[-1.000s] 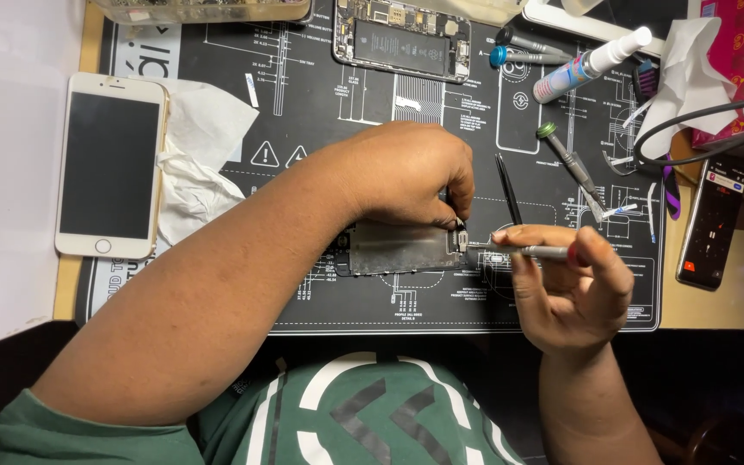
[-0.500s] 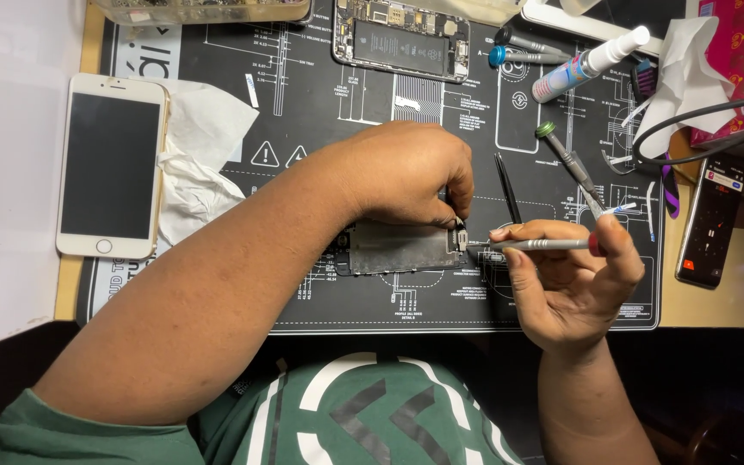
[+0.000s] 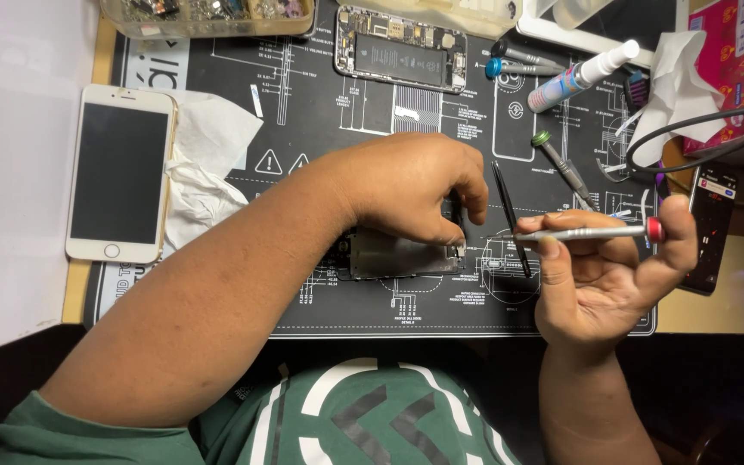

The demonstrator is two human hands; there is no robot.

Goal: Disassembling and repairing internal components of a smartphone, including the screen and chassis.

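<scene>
Left hand (image 3: 415,185) is curled down over the phone part (image 3: 402,256) sitting in the lower middle of the black work mat (image 3: 320,129), fingertips pinching at its right end where a small bracket sticks up. Most of the part is hidden under the palm, so only its lower long edge and right corner show. It lies flat and square to the mat, well inside the mat's front edge.

Right hand (image 3: 600,275) is lifted just off to the right, palm up, fingers closed around a slim silver screwdriver (image 3: 587,232) with a red cap. The driver lies roughly level, tip pointing left toward the part but clearly short of it, not touching anything.

Between the two hands a pair of black tweezers (image 3: 508,215) lies on the mat, running top to bottom, so that gap is fairly tight. A green-capped screwdriver (image 3: 561,165) lies angled just above the right hand.

Farther up there's an opened phone body (image 3: 399,58) near the mat's top edge, a white spray bottle (image 3: 580,76) and a blue-capped driver (image 3: 523,67) beside it. On the left, a white phone (image 3: 120,182) sits half off the mat's edge, with a crumpled tissue (image 3: 204,168) right against it. The open bit of mat is the stretch between the tissue and the left forearm.
</scene>
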